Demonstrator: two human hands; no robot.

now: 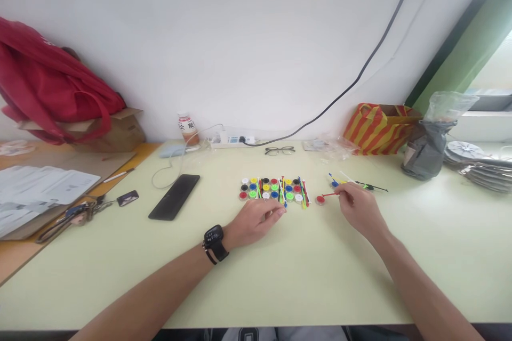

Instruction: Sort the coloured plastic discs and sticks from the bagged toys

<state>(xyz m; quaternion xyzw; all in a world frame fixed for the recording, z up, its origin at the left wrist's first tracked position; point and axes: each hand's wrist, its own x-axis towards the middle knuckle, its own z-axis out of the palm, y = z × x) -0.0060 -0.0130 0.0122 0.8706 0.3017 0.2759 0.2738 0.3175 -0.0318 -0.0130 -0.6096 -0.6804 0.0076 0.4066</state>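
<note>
My right hand [362,209] pinches a thin red plastic stick [329,194]. The stick's far end reaches a small round red disc [320,200] lying on the table. Beyond that hand lie more sticks with discs, among them a blue disc [335,184] and a black stick [378,187]. My left hand [254,222] rests with curled fingers, thumb near the index finger, just in front of rows of small coloured discs [274,188]. Whatever those fingers may hold is hidden. Bundles of coloured sticks [304,194] lie between and beside the rows.
Left of my left hand is a black phone [174,197]. Behind the discs are glasses [280,151] and a power strip [232,141]. A striped bag [380,129] and grey plastic bag [424,152] stand back right. Keys [76,214] and papers [40,192] lie far left.
</note>
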